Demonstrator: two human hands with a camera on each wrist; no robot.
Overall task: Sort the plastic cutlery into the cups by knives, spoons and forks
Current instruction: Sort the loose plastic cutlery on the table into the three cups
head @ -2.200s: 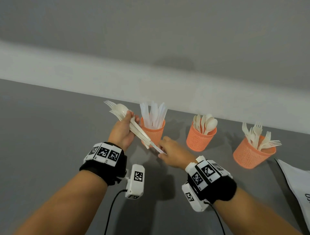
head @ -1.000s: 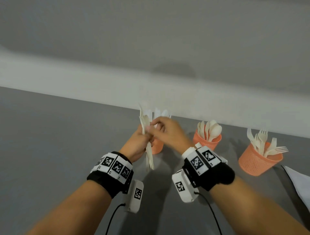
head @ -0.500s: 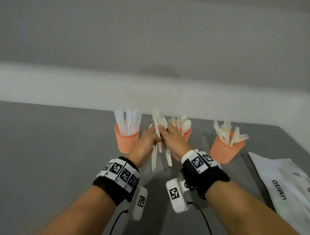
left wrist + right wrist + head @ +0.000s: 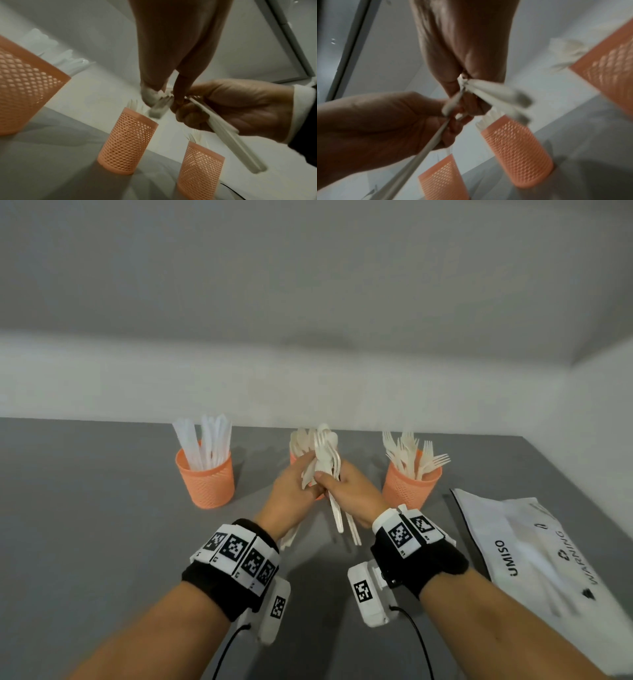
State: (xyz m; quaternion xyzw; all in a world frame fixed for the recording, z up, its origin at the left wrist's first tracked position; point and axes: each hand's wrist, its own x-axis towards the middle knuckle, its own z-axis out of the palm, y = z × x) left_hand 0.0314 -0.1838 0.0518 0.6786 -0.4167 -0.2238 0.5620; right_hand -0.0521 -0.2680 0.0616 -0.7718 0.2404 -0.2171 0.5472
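Observation:
Three orange mesh cups stand in a row on the grey table. The left cup holds knives, the middle cup spoons, and the right cup forks. My left hand and right hand meet in front of the middle cup. Both grip a bundle of white cutlery, fork and spoon heads up and handles hanging below. In the left wrist view my right hand is curled round several handles. In the right wrist view my left hand holds other handles.
A white plastic bag with printed text lies on the table at the right, near the fork cup. A pale wall runs just behind the cups. Bare grey tabletop spreads to the left and in front.
Both hands carried the cutlery bundle rightward from the knife cup to the front of the spoon cup. The right hand now grips part of the bundle beside the left.

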